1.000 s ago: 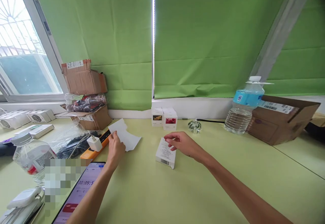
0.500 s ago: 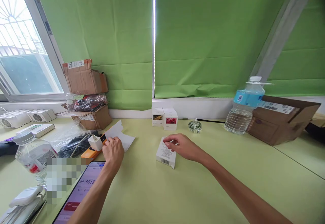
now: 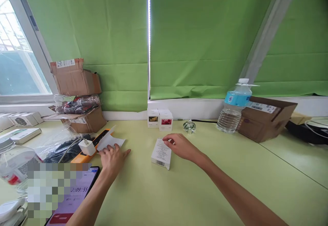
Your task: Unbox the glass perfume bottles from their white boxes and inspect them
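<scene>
While the left hand (image 3: 112, 159) is palm down with its fingers spread, the fingertips meet the near part of the white paper (image 3: 109, 142); whether they pinch or only press it cannot be told. The right hand (image 3: 181, 146) has thumb and index finger drawn together at the far right corner of the white box (image 3: 161, 152); their grip is unclear.

The white box lies flat on the surface (image 3: 179, 191). From it, the white paper is between 9 and 10 o'clock, two small cartons (image 3: 160, 120) at 12, the water bottle (image 3: 229, 116) at 2.

Handling: the paper is probably light and easily creased; hold by an edge. The box is likely light, stiff card; grip both long sides, clear of the ragged near right corner.
</scene>
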`<state>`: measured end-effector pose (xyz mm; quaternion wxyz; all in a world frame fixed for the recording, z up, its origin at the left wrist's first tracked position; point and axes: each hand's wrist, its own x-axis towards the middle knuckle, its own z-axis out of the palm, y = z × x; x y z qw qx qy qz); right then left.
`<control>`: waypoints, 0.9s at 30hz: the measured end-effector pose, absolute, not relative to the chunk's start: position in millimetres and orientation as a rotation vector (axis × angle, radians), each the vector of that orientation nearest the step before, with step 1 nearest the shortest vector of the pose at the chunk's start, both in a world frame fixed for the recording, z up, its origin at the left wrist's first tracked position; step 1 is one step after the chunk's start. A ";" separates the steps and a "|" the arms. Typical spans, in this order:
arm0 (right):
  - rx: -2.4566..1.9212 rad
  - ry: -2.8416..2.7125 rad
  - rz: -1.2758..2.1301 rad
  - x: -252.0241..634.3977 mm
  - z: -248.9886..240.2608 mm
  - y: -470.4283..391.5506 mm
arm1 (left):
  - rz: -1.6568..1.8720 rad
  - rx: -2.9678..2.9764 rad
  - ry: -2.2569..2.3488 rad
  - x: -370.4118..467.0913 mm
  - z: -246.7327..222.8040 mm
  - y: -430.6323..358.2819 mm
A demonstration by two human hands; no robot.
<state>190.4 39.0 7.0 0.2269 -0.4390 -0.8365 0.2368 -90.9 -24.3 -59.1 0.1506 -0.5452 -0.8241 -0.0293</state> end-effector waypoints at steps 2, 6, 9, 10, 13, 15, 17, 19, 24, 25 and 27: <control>-1.306 -2.272 0.567 192.5 3.2 43.5 | -0.176 -1.588 -2.213 -85.8 -59.6 -21.0; -1.400 -2.241 0.579 196.9 -8.6 52.4 | -0.474 -1.788 -1.996 -62.7 -63.2 -14.3; -1.340 -2.290 0.693 199.2 -20.3 58.5 | -0.724 -2.019 -1.996 -43.0 -68.8 -12.3; -1.313 -2.306 0.722 199.7 -24.1 60.2 | -0.809 -2.102 -2.014 -37.5 -70.8 -12.4; -1.264 -2.332 0.752 200.0 -32.6 64.1 | -1.077 -2.289 -2.130 -25.4 -76.0 -14.0; -1.254 -2.330 0.762 199.1 -33.8 64.6 | -1.271 -2.341 -2.240 -20.3 -77.8 -15.4; -1.195 -2.306 0.760 197.2 -31.3 63.0 | -1.509 -2.380 -2.324 -16.5 -77.6 -16.3; -1.073 -2.285 0.729 194.5 -26.2 59.4 | -1.807 -2.496 -2.314 -13.6 -75.9 -16.1; -0.857 -2.299 0.499 186.4 -13.8 47.0 | -2.176 -2.595 -2.176 -12.5 -72.0 -10.3; -0.843 -2.284 0.456 184.9 -12.5 45.0 | -2.133 -2.529 -2.198 -13.5 -72.0 -9.0; -0.831 -2.218 0.395 181.8 -12.5 42.2 | -2.025 -2.393 -2.236 -16.3 -71.6 -7.5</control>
